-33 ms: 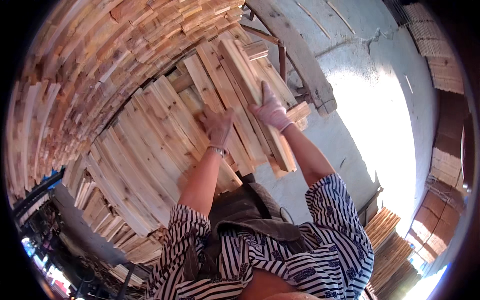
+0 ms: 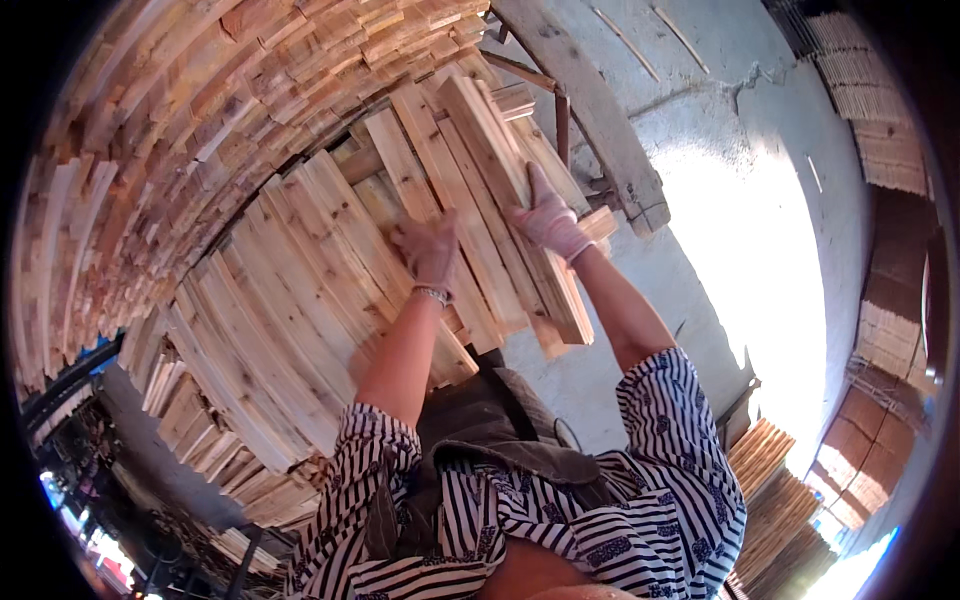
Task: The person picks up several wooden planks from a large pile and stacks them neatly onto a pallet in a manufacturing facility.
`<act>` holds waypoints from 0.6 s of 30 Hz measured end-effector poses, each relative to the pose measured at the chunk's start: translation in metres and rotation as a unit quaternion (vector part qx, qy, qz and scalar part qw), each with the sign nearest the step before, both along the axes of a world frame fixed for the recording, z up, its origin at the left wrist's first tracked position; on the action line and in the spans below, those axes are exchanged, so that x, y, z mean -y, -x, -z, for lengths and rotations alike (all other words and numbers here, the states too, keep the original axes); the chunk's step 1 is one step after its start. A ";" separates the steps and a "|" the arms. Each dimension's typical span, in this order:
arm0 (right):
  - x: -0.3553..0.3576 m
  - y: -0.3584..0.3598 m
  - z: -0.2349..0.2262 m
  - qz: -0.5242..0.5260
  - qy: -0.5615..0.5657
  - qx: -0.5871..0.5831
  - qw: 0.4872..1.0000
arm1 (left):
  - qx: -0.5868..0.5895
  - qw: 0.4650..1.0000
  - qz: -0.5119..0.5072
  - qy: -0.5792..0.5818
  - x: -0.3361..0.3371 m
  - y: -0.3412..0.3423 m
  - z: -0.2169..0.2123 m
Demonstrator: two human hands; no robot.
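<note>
Both my hands wear thin, pale gloves. My left hand (image 2: 430,252) is slightly blurred, low over the pale wooden boards (image 2: 300,260), fingers apart and nothing in them. At the right side of a raised stack of narrow planks (image 2: 487,140), my right hand (image 2: 550,218) grips the edge, with its thumb stretched up along the side. Some of its fingers are hidden against the wood. The stack slants from upper left to lower right, above the other boards.
A tall wall of stacked timber (image 2: 250,90) curves around the left and far side. A thick weathered beam (image 2: 600,120) lies at the far right, above the grey concrete floor (image 2: 690,260). Bundles of slats (image 2: 765,460) stand at lower right; brown stacks (image 2: 880,430) line the right edge.
My right hand and the near end of the plank stack have shifted slightly right. My left hand has moved a little to the left.
</note>
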State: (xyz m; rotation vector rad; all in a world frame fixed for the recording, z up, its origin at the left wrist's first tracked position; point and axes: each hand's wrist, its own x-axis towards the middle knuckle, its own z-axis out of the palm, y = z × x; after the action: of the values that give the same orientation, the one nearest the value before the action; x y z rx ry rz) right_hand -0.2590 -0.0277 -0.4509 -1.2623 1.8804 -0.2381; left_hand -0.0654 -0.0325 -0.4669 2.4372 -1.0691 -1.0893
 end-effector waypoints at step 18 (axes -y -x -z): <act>0.043 0.073 0.044 0.008 0.020 0.029 0.999 | -0.147 0.967 0.033 0.205 0.024 0.029 0.081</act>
State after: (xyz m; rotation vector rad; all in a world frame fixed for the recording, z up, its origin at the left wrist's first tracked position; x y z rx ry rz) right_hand -0.3315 -0.0703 -0.4949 -1.2542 1.8447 -0.3198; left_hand -0.0948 -0.0563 -0.5482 1.8661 -1.1481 -1.0793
